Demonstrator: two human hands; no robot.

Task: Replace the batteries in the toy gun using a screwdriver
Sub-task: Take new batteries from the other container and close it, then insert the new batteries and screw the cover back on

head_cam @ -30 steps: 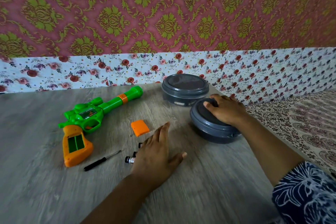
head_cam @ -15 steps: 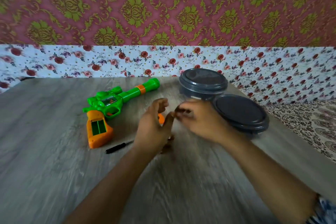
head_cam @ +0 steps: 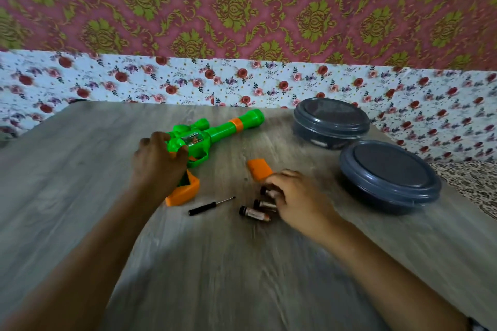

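While no lettering is legible anywhere, the left hand (head_cam: pixel 158 161) curls loosely over the toy gun (head_cam: pixel 212 134), which lies on the table (head_cam: pixel 80 169), long axis diagonal, barrel pointing up-right. Next lies the screwdriver (head_cam: pixel 211 205), tip pointing right. Beside the orange cover (head_cam: pixel 259 169), the right hand (head_cam: pixel 295 199) rests its fingertips on the batteries (head_cam: pixel 255 213); whether it grips them is unclear.

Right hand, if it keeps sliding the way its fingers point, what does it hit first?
The right hand points left and away; its fingers already reach the batteries. Past them probably the orange cover, though depth is unclear.
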